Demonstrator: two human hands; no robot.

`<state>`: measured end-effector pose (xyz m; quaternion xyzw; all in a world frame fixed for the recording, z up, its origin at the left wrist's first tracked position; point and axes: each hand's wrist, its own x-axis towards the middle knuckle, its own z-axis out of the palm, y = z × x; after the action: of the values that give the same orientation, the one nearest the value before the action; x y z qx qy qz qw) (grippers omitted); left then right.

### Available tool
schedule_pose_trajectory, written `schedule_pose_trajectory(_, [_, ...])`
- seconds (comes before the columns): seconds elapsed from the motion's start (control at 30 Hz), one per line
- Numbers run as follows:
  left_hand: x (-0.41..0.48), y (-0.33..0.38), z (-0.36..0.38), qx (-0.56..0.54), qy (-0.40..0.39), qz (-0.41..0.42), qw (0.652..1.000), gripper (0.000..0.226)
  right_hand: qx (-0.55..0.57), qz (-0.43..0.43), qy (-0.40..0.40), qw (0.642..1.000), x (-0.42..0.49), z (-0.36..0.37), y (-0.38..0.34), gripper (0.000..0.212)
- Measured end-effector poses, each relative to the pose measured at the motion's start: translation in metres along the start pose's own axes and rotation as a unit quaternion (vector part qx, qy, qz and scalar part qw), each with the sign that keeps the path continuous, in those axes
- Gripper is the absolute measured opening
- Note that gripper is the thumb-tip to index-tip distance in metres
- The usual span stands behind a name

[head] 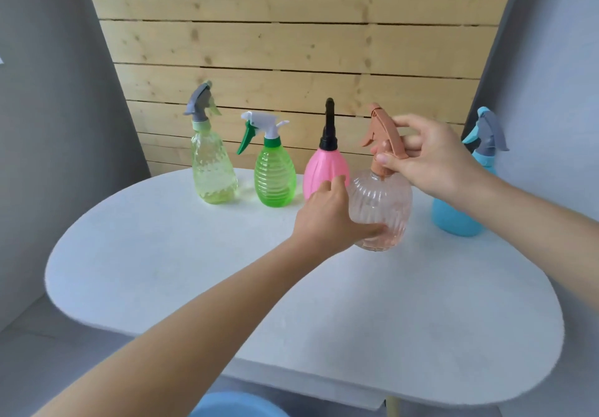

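Note:
A round, ribbed, clear pink spray bottle (385,202) with a tan-orange trigger head (384,131) stands on the white oval table (194,270). My left hand (327,219) grips the bottle's left side, thumb across its lower front. My right hand (428,160) pinches the trigger head at its neck from the right, fingers curled round it.
Four other spray bottles stand along the table's back: a pale yellow one (212,170) with grey head, a green ribbed one (274,176), an opaque pink one (324,164) with black nozzle, a blue one (460,212) at right. A wooden slat wall stands behind. A blue round object (236,405) lies below the near edge.

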<state>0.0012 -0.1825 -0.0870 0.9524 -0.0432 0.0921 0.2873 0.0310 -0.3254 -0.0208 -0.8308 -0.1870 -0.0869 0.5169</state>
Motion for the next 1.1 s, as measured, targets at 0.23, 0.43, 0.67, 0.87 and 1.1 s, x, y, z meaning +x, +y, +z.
schedule_pose_trajectory(0.23, [0.038,-0.002,0.030,0.067,0.070,0.053,0.994,0.081,-0.037,0.007,0.024,0.999,0.036,-0.002,0.041,0.043])
schedule_pose_trajectory(0.43, [0.056,-0.006,0.039,0.126,0.087,0.086,0.984,0.057,-0.032,0.023,0.042,0.998,0.055,0.004,0.068,0.041])
schedule_pose_trajectory(0.67, [0.070,-0.011,0.040,0.174,0.087,0.092,0.977,0.049,-0.004,0.022,0.067,0.997,0.071,0.013,0.078,0.036])
schedule_pose_trajectory(0.87, [0.073,-0.011,0.039,0.215,0.062,0.091,0.970,0.057,0.017,0.033,0.087,0.996,0.073,0.015,0.087,0.037])
schedule_pose_trajectory(1.1, [0.073,-0.001,0.025,0.225,0.029,0.079,0.971,0.049,-0.154,0.001,0.053,0.987,0.058,-0.018,0.060,0.066])
